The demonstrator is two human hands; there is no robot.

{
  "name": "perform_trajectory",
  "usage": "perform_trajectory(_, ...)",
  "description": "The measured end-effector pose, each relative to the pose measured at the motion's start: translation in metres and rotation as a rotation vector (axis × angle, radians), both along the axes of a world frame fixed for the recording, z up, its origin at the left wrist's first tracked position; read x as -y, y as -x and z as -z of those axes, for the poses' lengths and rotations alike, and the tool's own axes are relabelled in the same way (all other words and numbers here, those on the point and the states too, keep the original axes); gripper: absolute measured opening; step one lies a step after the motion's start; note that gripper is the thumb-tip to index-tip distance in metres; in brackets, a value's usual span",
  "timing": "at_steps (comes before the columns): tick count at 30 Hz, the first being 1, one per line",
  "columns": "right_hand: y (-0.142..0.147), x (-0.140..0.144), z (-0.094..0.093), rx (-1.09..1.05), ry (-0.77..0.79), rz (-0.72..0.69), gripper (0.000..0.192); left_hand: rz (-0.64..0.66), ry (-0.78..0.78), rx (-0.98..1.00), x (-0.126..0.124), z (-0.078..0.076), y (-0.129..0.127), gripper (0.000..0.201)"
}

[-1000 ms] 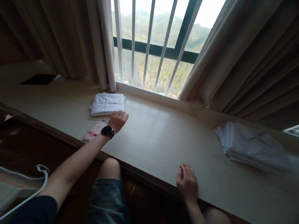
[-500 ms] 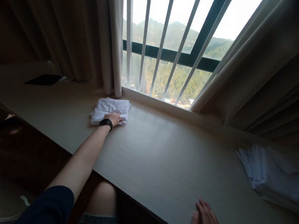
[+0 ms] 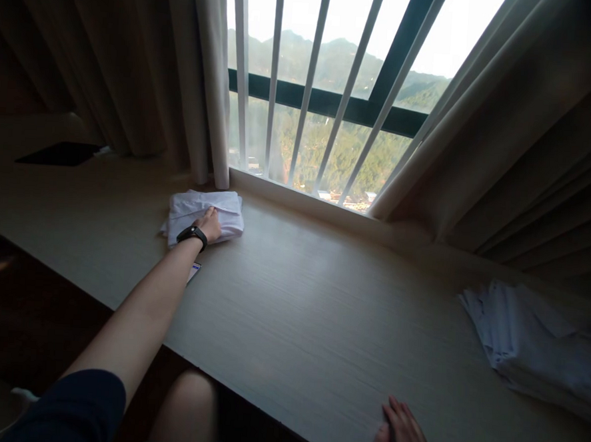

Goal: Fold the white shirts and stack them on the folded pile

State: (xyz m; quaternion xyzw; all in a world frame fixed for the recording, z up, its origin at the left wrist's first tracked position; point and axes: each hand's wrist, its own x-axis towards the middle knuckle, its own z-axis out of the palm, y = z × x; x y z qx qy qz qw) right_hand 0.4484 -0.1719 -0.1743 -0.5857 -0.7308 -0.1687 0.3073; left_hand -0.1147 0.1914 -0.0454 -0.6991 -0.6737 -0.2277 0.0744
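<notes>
A stack of folded white cloth (image 3: pixel 183 207), likely a garment, lies on the desk below the left curtain. My left hand (image 3: pixel 210 224), a black band on its wrist, rests on top of this stack with its fingers on the fabric. Nothing shows lifted in it. At the desk's near edge, toward the lower right, my right hand (image 3: pixel 405 438) lies with fingers stretched out and holds nothing. Part of it is cut off by the frame. A phone (image 3: pixel 193 273) peeks out from under my left forearm.
A second pile of white cloth (image 3: pixel 533 345) sits at the right on the desk (image 3: pixel 310 315). A flat black object (image 3: pixel 59 154) lies at the far left. Curtains (image 3: pixel 204 75) hang on both sides of a barred window (image 3: pixel 327 106) behind the desk.
My left hand has shifted on the folded cloth, its fingers now less spread. The view has turned slightly right, and the phone beside my forearm has come into sight. My right hand stays by the edge.
</notes>
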Motion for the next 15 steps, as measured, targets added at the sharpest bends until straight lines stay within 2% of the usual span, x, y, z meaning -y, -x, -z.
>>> perform_trajectory(3, 0.003, -0.001, -0.004, 0.004, -0.029, 0.006, 0.036, -0.097, 0.010, 0.072, -0.001, -0.026, 0.009, 0.051)
perform_trajectory(5, 0.005, -0.001, -0.007, 0.002, -0.043, 0.012, 0.035, -0.108, -0.014, 0.096, 0.000, -0.058, 0.016, 0.056)
perform_trajectory(8, 0.008, 0.000, -0.010, -0.016, -0.056, 0.022, 0.033, -0.082, -0.102, 0.115, 0.007, -0.123, 0.019, 0.062)
perform_trajectory(10, 0.009, 0.001, -0.010, -0.027, -0.053, 0.027, 0.032, -0.009, -0.199, 0.149, 0.020, -0.171, 0.012, 0.067)
perform_trajectory(15, 0.009, 0.004, -0.009, -0.038, -0.008, 0.041, 0.036, 0.247, -0.364, 0.197, 0.084, -0.284, -0.042, 0.075)
